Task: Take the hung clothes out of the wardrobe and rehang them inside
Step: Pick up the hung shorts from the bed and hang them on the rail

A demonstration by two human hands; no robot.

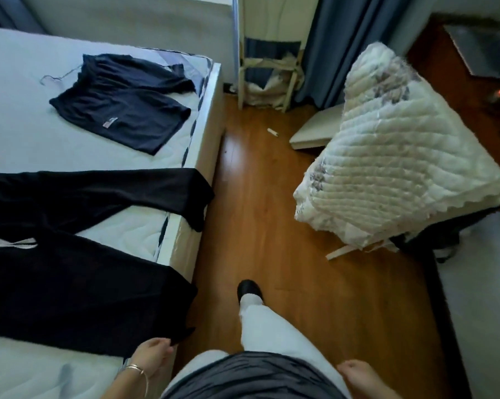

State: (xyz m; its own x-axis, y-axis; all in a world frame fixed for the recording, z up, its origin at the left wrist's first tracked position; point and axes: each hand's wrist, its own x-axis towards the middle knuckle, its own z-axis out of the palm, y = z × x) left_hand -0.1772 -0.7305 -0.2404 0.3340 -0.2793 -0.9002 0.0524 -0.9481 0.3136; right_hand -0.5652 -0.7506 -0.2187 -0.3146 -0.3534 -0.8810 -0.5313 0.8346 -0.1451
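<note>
Folded white quilt [401,156], blue curtain [338,38], wood floor [272,226], bare mattress [21,110].

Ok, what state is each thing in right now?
Shorts: flat on the bed.
Hanger: lying against the shorts.
Trousers: spread across the bed, leg ends over its edge.
Left hand: at the trousers' hem, grip unclear.
Right hand: relaxed, empty.
Quilt: folded.
</note>
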